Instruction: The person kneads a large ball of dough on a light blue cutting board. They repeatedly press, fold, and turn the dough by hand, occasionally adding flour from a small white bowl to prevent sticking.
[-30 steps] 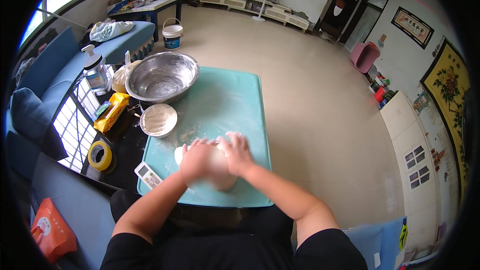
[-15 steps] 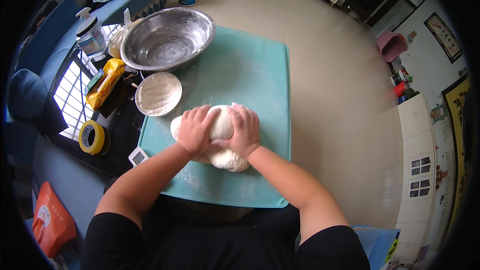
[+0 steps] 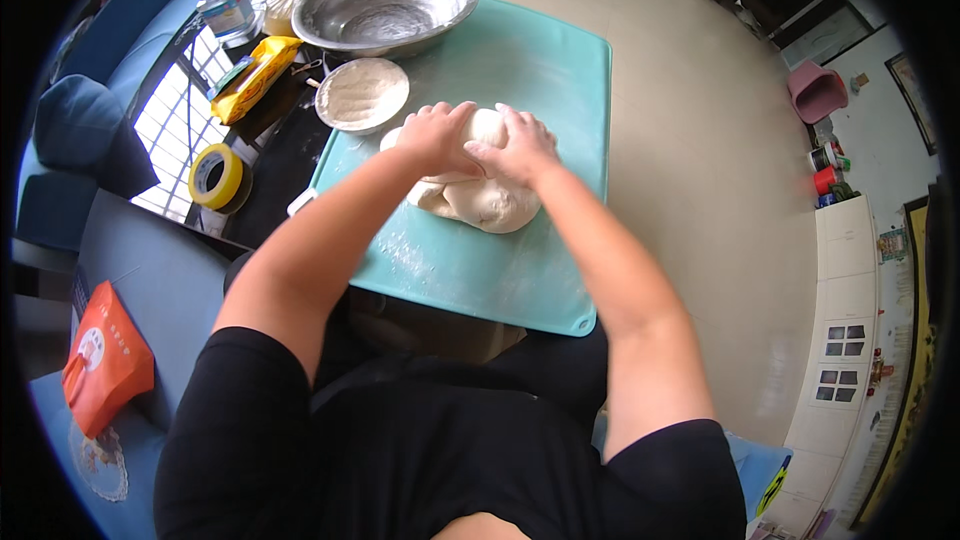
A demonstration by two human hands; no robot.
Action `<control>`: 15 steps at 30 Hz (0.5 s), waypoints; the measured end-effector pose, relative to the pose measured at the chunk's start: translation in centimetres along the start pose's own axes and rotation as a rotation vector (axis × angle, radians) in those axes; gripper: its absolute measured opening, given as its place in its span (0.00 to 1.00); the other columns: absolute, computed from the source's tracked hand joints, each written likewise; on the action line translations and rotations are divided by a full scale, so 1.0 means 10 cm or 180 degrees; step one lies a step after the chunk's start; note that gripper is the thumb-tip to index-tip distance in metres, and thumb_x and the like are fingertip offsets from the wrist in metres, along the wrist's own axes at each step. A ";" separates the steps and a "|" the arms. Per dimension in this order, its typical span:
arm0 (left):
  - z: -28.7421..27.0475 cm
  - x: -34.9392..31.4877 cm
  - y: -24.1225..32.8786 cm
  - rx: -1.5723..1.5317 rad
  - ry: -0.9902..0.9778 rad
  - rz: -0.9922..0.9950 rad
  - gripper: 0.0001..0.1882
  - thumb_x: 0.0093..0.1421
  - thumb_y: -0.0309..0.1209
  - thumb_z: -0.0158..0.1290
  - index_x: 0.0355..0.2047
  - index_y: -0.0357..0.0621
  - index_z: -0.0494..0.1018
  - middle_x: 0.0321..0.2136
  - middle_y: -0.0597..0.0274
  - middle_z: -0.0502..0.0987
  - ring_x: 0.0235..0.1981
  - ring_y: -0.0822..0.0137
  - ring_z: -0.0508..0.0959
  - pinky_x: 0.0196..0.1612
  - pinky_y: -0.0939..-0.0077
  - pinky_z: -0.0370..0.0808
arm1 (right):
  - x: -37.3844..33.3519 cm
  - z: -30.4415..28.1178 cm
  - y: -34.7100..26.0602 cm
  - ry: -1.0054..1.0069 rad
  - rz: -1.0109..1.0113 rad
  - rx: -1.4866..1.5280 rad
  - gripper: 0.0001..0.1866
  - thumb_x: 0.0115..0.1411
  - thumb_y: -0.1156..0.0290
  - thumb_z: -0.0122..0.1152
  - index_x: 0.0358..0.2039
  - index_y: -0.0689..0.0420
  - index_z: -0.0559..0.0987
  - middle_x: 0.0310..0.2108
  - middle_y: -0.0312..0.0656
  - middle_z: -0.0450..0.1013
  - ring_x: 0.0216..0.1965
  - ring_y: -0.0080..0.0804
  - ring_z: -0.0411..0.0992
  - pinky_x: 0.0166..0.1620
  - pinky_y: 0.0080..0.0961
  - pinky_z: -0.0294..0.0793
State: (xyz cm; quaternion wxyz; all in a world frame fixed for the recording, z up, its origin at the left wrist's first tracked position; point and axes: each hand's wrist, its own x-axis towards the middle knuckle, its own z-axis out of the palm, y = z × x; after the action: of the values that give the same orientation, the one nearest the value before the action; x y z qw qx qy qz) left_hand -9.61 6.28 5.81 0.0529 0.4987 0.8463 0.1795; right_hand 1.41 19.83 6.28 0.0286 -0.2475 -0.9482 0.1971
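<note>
Beige floor surrounds a dark counter [image 3: 290,155] carrying a turquoise rectangular mat [image 3: 500,270] at centre frame. Both the left hand [image 3: 435,135] and right hand [image 3: 520,145] press spread palms onto the pale soft dough lump [image 3: 480,202] mid-mat. Hard pushing may slide the mat off the counter edge.

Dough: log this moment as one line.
left hand on dough | right hand on dough | dough on teal mat | steel bowl beyond
</note>
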 end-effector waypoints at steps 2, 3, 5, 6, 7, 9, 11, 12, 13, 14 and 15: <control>-0.22 -0.14 -0.03 -0.0135 -0.0500 0.0104 0.54 0.29 0.55 0.69 0.58 0.54 0.62 0.50 0.51 0.68 0.54 0.50 0.67 0.53 0.55 0.66 | -0.25 -0.31 -0.12 -0.0473 -0.0234 0.0118 0.54 0.37 0.35 0.67 0.61 0.50 0.61 0.60 0.46 0.58 0.63 0.44 0.53 0.63 0.40 0.47; -0.32 -0.24 0.04 -0.0074 -0.0305 0.0247 0.54 0.28 0.55 0.69 0.58 0.53 0.62 0.51 0.51 0.67 0.55 0.49 0.65 0.54 0.54 0.65 | -0.40 -0.38 -0.15 -0.0328 -0.0377 -0.0105 0.54 0.36 0.36 0.68 0.61 0.49 0.61 0.61 0.47 0.56 0.63 0.46 0.51 0.63 0.41 0.47; -0.41 -0.58 0.24 0.0021 0.0075 0.0493 0.55 0.27 0.54 0.69 0.59 0.53 0.61 0.53 0.50 0.65 0.56 0.47 0.63 0.56 0.50 0.62 | -0.72 -0.43 -0.18 -0.0081 -0.0679 -0.0558 0.55 0.34 0.39 0.71 0.61 0.49 0.61 0.62 0.49 0.53 0.64 0.48 0.48 0.63 0.43 0.45; -0.17 -0.63 0.25 0.0163 0.0438 0.0687 0.56 0.27 0.54 0.69 0.59 0.53 0.61 0.55 0.49 0.63 0.57 0.44 0.61 0.57 0.45 0.58 | -0.81 -0.36 -0.06 0.0051 -0.0825 -0.0459 0.56 0.32 0.41 0.73 0.62 0.48 0.60 0.64 0.51 0.47 0.66 0.51 0.42 0.65 0.45 0.41; 0.02 -0.69 0.31 -0.0021 0.0291 0.0434 0.57 0.28 0.55 0.68 0.60 0.53 0.59 0.57 0.47 0.61 0.59 0.44 0.59 0.59 0.42 0.55 | -0.87 -0.17 0.09 0.0117 -0.0820 -0.0481 0.60 0.32 0.40 0.73 0.64 0.46 0.55 0.64 0.52 0.45 0.66 0.54 0.40 0.65 0.49 0.38; 0.21 -0.88 0.36 0.0223 0.0407 0.0366 0.57 0.29 0.56 0.67 0.61 0.53 0.58 0.59 0.47 0.60 0.61 0.45 0.57 0.60 0.42 0.53 | -1.01 0.17 0.17 0.0091 -0.0780 -0.0001 0.62 0.33 0.39 0.72 0.65 0.47 0.50 0.64 0.54 0.43 0.65 0.59 0.37 0.66 0.53 0.35; 0.24 -1.18 0.39 0.0349 0.0482 0.0680 0.57 0.29 0.57 0.66 0.61 0.52 0.58 0.59 0.47 0.59 0.61 0.44 0.56 0.60 0.39 0.51 | -1.28 0.36 0.21 0.0556 -0.1223 -0.0104 0.61 0.35 0.40 0.71 0.65 0.48 0.49 0.64 0.56 0.42 0.65 0.63 0.38 0.65 0.57 0.36; 0.28 -1.31 0.39 0.0321 0.0567 0.0834 0.57 0.30 0.58 0.66 0.61 0.52 0.58 0.59 0.47 0.59 0.61 0.44 0.56 0.60 0.37 0.50 | -1.41 0.37 0.22 0.0606 -0.1416 -0.0177 0.61 0.35 0.42 0.72 0.65 0.50 0.49 0.63 0.56 0.43 0.64 0.63 0.39 0.64 0.59 0.37; 0.37 -1.44 0.35 0.0393 0.0676 0.0928 0.58 0.28 0.58 0.66 0.61 0.52 0.58 0.59 0.47 0.58 0.61 0.44 0.56 0.60 0.37 0.49 | -1.48 0.43 0.24 0.0723 -0.1619 -0.0262 0.61 0.34 0.43 0.72 0.64 0.51 0.50 0.62 0.55 0.44 0.64 0.63 0.40 0.64 0.61 0.40; 0.40 -1.52 0.31 0.0599 0.0591 0.1001 0.55 0.32 0.58 0.64 0.61 0.53 0.59 0.59 0.47 0.59 0.61 0.45 0.57 0.60 0.38 0.50 | -1.49 0.51 0.27 0.0919 -0.1781 -0.0435 0.61 0.34 0.43 0.72 0.64 0.52 0.51 0.62 0.55 0.45 0.64 0.63 0.41 0.63 0.61 0.41; 0.44 -1.53 0.27 0.0795 0.0488 0.1098 0.52 0.35 0.57 0.63 0.60 0.53 0.60 0.59 0.47 0.60 0.61 0.45 0.58 0.59 0.38 0.50 | -1.49 0.60 0.32 0.1117 -0.1913 -0.0608 0.60 0.34 0.43 0.72 0.64 0.52 0.52 0.61 0.55 0.46 0.63 0.64 0.42 0.63 0.62 0.42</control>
State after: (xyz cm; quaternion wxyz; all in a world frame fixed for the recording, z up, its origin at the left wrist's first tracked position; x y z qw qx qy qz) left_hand 1.43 -4.67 1.34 -0.1052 0.6236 0.7657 0.1171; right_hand 14.96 13.06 0.17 0.2243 0.0107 -0.9734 0.0450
